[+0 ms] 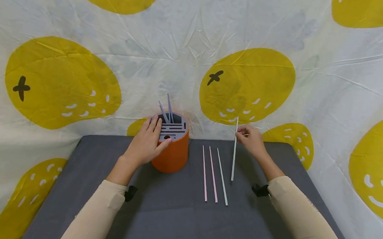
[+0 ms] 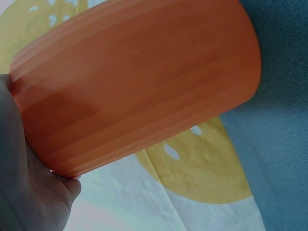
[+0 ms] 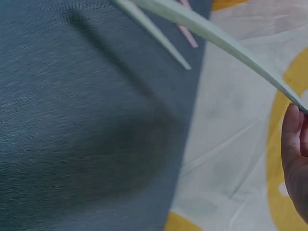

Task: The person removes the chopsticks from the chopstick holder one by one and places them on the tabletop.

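Note:
An orange cylindrical holder (image 1: 173,155) with a grey slotted lid (image 1: 172,127) stands on the grey mat (image 1: 172,213). Two grey straws (image 1: 167,110) stick up out of its lid. My left hand (image 1: 149,140) wraps around the holder's left side, thumb on the rim; the left wrist view is filled by the holder's wall (image 2: 139,82). My right hand (image 1: 251,139) pinches a pale straw (image 1: 234,151) near its upper end, its lower tip on the mat. In the right wrist view that straw (image 3: 216,36) runs across the top. Two pink straws (image 1: 209,173) and a white one (image 1: 222,176) lie between holder and hand.
A white cloth with big yellow fruit prints (image 1: 246,82) hangs behind the mat and drapes down both sides. The mat's right edge (image 1: 309,178) is close to my right forearm.

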Action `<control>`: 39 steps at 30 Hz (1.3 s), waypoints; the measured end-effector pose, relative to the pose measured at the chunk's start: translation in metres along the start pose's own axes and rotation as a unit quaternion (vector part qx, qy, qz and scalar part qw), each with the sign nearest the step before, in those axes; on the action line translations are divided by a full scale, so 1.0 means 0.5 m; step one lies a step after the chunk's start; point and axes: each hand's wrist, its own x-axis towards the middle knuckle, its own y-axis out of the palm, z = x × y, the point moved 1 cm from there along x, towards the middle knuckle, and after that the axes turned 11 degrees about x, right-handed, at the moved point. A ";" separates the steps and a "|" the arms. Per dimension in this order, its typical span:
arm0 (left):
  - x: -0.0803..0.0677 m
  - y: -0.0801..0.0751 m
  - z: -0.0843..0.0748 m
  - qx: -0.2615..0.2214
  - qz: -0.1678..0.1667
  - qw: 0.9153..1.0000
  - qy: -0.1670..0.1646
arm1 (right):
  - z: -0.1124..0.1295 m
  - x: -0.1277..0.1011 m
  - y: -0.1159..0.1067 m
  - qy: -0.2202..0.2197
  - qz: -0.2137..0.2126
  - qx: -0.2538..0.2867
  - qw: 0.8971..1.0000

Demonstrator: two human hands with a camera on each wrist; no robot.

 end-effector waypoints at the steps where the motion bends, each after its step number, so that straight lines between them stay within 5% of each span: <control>1: 0.000 -0.001 0.001 0.000 0.000 1.000 0.000 | -0.008 -0.003 0.003 -0.001 0.006 -0.004 1.000; 19: 0.003 -0.001 0.003 0.003 -0.004 1.000 0.000 | -0.114 -0.040 0.045 0.107 0.067 -0.032 0.991; 39: 0.002 0.003 0.003 -0.004 -0.005 1.000 -0.003 | -0.151 -0.076 0.075 0.201 0.036 0.016 0.979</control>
